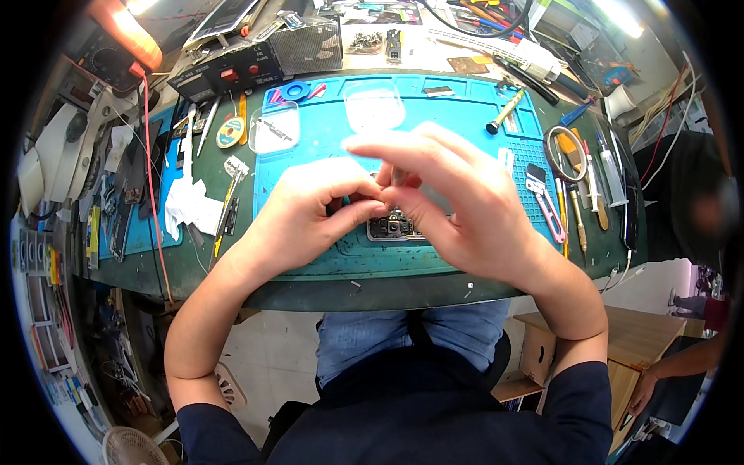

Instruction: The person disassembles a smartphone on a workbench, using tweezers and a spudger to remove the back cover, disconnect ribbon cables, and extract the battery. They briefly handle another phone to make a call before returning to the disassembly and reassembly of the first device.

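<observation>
An opened phone lies on the blue work mat, its dark inner parts showing below my fingers. My left hand is closed, with thumb and forefinger pinched just above the phone's upper left part. From the other side, my right hand meets it with fingertips curled together and the forefinger raised. A small greyish piece shows between the right fingers, but I cannot make out its kind. Both hands cover much of the phone. Beyond them sits a clear plastic tray, and another clear tray holds small parts.
A yellow-handled screwdriver lies at the mat's far right. Near the right edge are a tape roll, syringes and a pink-handled tool. White tissue lies left. A black box-shaped device stands behind. Another person's hand shows lower right.
</observation>
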Demonstrator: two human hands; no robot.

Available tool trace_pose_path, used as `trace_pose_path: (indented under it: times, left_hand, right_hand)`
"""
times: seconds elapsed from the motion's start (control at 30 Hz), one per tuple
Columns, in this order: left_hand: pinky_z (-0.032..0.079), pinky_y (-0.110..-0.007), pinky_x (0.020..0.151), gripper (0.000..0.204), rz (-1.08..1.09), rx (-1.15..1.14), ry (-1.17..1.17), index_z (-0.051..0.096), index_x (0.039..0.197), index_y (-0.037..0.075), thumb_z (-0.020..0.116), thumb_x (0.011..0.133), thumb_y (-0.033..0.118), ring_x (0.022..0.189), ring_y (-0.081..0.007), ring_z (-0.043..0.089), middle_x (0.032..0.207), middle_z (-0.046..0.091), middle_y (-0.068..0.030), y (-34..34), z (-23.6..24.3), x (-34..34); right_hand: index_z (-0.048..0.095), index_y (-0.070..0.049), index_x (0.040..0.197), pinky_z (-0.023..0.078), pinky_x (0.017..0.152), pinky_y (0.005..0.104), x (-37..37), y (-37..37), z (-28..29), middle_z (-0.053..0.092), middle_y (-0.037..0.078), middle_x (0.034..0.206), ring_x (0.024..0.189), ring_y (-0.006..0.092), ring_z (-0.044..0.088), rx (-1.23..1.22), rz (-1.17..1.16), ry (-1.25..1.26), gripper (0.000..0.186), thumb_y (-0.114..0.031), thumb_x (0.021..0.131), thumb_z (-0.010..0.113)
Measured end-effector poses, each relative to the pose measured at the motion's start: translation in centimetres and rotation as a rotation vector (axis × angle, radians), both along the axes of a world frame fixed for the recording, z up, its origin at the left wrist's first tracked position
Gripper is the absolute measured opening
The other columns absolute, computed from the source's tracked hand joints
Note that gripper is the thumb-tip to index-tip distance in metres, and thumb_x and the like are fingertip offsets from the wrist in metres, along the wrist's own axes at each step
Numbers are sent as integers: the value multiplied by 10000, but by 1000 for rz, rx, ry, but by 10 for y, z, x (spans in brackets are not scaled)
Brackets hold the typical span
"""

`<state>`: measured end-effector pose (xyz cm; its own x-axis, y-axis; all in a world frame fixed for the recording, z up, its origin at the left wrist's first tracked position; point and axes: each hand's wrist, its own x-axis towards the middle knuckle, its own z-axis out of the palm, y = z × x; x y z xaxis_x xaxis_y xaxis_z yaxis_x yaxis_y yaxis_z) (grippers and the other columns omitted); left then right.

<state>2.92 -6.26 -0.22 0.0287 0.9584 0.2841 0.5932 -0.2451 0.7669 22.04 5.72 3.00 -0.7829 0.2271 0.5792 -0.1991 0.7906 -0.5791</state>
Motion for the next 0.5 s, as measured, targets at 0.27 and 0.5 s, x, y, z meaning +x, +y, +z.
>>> trace_pose_path:
  times: [0.27,0.5]
  left_hand:
    - [550,-306,822,295,-51,-45,-343,677,1184,-1,757,902,33,885,-165,678,997,736,-66,-4,17,9]
    - [567,-316,793,295,0,-18,-71,641,1126,4,791,876,54,872,-177,682,944,693,-57,6,9,8]
  right_hand:
    - [719,-59,1311,568,718,325,4,3,3,685,93,953,826,195,655,34,2,4,481,27,841,765]
    - [654,-73,1414,576,814,347,-3,-1,-3,675,110,974,875,225,664,66,-10,55,555,70,879,689]
